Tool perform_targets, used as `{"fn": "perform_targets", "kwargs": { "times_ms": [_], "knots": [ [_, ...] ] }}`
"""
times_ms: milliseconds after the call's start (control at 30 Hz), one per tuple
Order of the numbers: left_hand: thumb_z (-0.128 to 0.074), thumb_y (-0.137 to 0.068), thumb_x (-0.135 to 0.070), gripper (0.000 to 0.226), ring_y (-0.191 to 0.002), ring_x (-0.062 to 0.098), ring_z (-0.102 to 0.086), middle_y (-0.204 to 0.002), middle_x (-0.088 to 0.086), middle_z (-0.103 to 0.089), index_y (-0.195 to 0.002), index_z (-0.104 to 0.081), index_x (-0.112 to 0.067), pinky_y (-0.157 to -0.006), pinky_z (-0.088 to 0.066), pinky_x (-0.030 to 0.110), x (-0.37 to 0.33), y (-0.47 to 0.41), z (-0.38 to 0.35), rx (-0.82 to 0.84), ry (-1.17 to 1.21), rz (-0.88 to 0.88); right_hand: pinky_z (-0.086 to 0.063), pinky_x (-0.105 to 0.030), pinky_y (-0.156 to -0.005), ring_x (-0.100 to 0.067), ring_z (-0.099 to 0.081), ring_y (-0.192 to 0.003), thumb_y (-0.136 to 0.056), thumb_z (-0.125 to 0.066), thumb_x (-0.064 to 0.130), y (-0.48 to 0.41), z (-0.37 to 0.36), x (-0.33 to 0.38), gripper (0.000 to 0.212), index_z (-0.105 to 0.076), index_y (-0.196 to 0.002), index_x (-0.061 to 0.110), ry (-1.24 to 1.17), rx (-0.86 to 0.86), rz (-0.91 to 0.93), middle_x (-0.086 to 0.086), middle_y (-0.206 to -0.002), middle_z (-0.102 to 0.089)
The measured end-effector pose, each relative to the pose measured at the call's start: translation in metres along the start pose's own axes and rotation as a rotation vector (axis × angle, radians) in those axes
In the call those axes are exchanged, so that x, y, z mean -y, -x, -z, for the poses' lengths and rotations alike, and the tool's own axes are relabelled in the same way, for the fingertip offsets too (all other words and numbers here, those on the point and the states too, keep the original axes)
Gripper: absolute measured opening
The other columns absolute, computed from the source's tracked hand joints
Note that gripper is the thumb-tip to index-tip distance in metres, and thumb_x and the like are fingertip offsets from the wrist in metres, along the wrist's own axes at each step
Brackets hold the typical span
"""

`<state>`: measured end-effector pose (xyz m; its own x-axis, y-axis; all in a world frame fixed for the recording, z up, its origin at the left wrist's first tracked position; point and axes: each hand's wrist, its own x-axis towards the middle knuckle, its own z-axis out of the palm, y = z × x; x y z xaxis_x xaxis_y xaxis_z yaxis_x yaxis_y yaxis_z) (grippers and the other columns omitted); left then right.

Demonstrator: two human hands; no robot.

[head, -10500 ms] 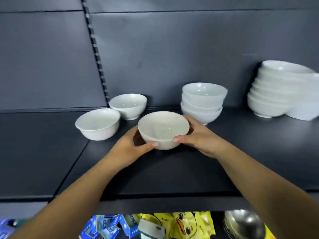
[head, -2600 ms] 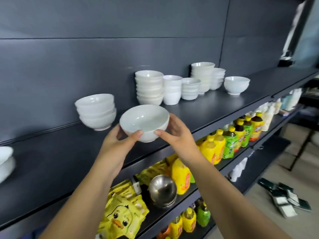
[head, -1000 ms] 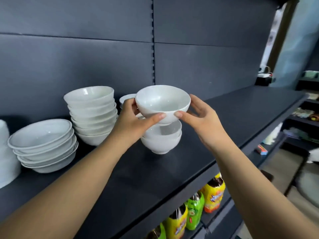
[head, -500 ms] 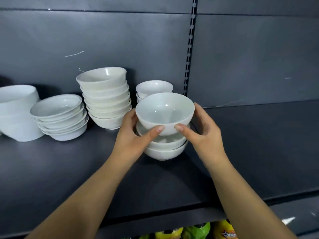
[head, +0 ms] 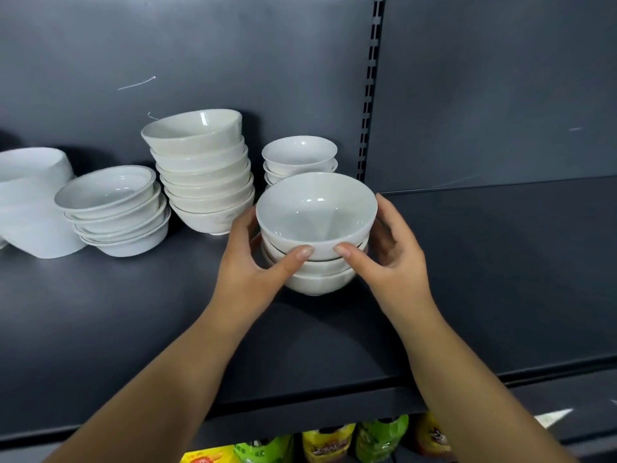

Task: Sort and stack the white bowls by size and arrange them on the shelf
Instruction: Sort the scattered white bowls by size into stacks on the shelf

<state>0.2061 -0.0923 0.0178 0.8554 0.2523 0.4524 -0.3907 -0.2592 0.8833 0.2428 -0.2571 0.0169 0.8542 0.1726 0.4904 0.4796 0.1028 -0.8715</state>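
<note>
A white bowl (head: 315, 212) sits nested on top of a short stack of like-sized white bowls (head: 320, 279) on the dark shelf (head: 484, 262). My left hand (head: 248, 265) holds its left side, thumb on the front wall. My right hand (head: 390, 259) holds the right side, thumb also on the front. Behind it stands a stack of smaller white bowls (head: 298, 155). To the left are a tall leaning stack of bowls (head: 203, 172), a stack of shallow bowls (head: 113, 208) and large white bowls (head: 30, 202) at the frame edge.
The shelf's dark back panel has a slotted upright (head: 369, 88) just right of the bowls. Bare shelf surface stretches to the right of the stack. Yellow and green packaged goods (head: 334, 446) show on the shelf below the front edge.
The bowl in my hands has come down from just above the short stack and now rests nested on it. Both hands stay on its sides.
</note>
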Motion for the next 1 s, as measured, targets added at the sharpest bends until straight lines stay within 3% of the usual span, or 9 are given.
{"fn": "perform_targets", "kwargs": {
  "times_ms": [167,267,400,533,700,833,1000],
  "knots": [
    [-0.078,-0.043,-0.056,0.087,-0.114,-0.018,-0.043,-0.124,-0.025,-0.041,-0.114,-0.031,-0.043,-0.088,-0.038,0.005,0.0012,0.0,-0.0004,0.122,0.026,-0.008,-0.043,-0.037,-0.103,-0.014,-0.048,-0.125,-0.064,-0.074,0.032,-0.0015,-0.0009,-0.0018,0.081,-0.039,-0.135,0.013,-0.01,0.058,0.011,-0.005,-0.136,-0.047],
    [-0.082,-0.037,-0.061,0.1,-0.12,-0.012,-0.042,-0.129,-0.023,-0.041,-0.119,-0.029,-0.043,-0.095,-0.039,0.009,0.0041,-0.0011,0.0006,0.149,-0.013,-0.015,-0.042,-0.03,-0.103,-0.011,-0.048,-0.124,-0.062,-0.075,0.03,-0.0025,-0.0016,-0.004,0.087,-0.033,-0.137,0.012,-0.025,0.112,-0.028,0.0,-0.134,-0.05],
    [-0.078,-0.041,-0.046,0.09,-0.116,-0.014,-0.044,-0.125,-0.026,-0.044,-0.117,-0.031,-0.045,-0.093,-0.04,0.007,0.0037,-0.0021,0.0025,0.129,-0.007,-0.006,-0.044,-0.021,-0.096,-0.005,-0.052,-0.118,-0.06,-0.074,0.034,-0.0036,-0.0009,-0.0042,0.077,-0.042,-0.129,0.023,0.002,0.135,-0.042,0.011,-0.124,-0.057],
    [-0.077,-0.041,-0.048,0.086,-0.115,-0.013,-0.046,-0.122,-0.026,-0.046,-0.114,-0.032,-0.048,-0.091,-0.041,0.008,0.0037,-0.0021,0.0015,0.098,0.003,0.011,-0.043,-0.027,-0.1,-0.006,-0.052,-0.118,-0.058,-0.074,0.038,-0.008,-0.0021,-0.0055,0.078,-0.045,-0.129,0.023,0.047,0.079,-0.011,0.01,-0.124,-0.058],
    [-0.076,-0.042,-0.049,0.082,-0.111,-0.016,-0.047,-0.119,-0.028,-0.048,-0.113,-0.034,-0.048,-0.086,-0.041,0.005,0.0027,-0.0014,0.0017,0.09,-0.005,0.011,-0.044,-0.026,-0.098,-0.003,-0.054,-0.115,-0.057,-0.073,0.043,-0.0067,-0.0022,-0.0055,0.067,-0.048,-0.118,0.035,0.087,0.047,-0.01,0.014,-0.119,-0.059],
    [-0.075,-0.044,-0.049,0.079,-0.107,-0.019,-0.048,-0.117,-0.03,-0.047,-0.112,-0.035,-0.047,-0.084,-0.04,0.003,0.0014,-0.0016,0.0011,0.087,-0.002,0.012,-0.044,-0.034,-0.101,-0.008,-0.053,-0.118,-0.06,-0.072,0.044,-0.0064,-0.0038,-0.0054,0.074,-0.047,-0.127,0.027,0.099,0.042,-0.012,0.01,-0.124,-0.058],
    [-0.075,-0.045,-0.048,0.078,-0.106,-0.019,-0.049,-0.118,-0.026,-0.048,-0.112,-0.035,-0.044,-0.083,-0.041,0.003,0.0014,-0.0012,0.0018,0.098,0.014,0.027,-0.044,-0.016,-0.091,0.0,-0.053,-0.115,-0.062,-0.07,0.042,-0.0039,-0.0036,-0.0026,0.069,-0.046,-0.125,0.029,0.044,0.061,-0.044,0.014,-0.122,-0.057]
  ]
}}
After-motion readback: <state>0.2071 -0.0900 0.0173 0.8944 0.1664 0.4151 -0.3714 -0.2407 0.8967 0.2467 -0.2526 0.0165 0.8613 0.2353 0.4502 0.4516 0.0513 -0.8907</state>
